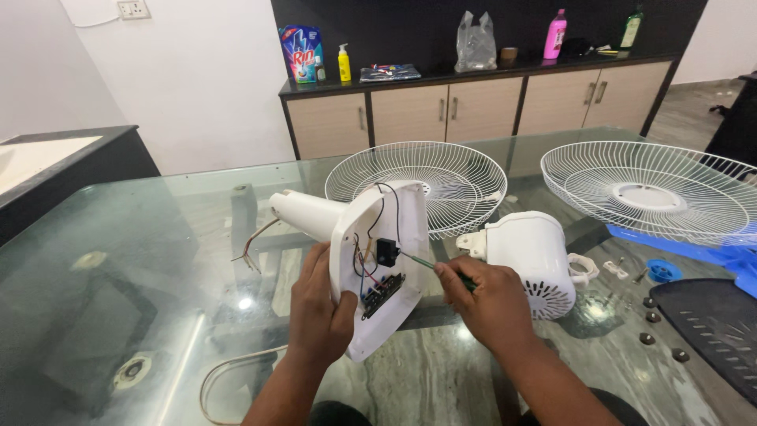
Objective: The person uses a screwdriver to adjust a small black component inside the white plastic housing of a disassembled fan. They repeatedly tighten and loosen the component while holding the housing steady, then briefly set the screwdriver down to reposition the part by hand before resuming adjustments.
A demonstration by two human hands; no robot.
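Left grip [319, 304]: hand closed around rim of white plastic fan base housing [371, 237], held tilted above glass worktop [118, 260], open underside with wires and small black circuit board [382, 293] facing camera. Right grip [489, 300]: fingers closed on green-handled screwdriver [430, 264], tip touching black switch [385, 252] inside housing. White motor casing [532, 256] just beside right hand; two white wire fan guards [426, 177] behind.

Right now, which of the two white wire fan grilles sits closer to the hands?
The left fan grille, right behind the white fan base housing held by the left hand. The other grille lies far right, beyond the motor housing.
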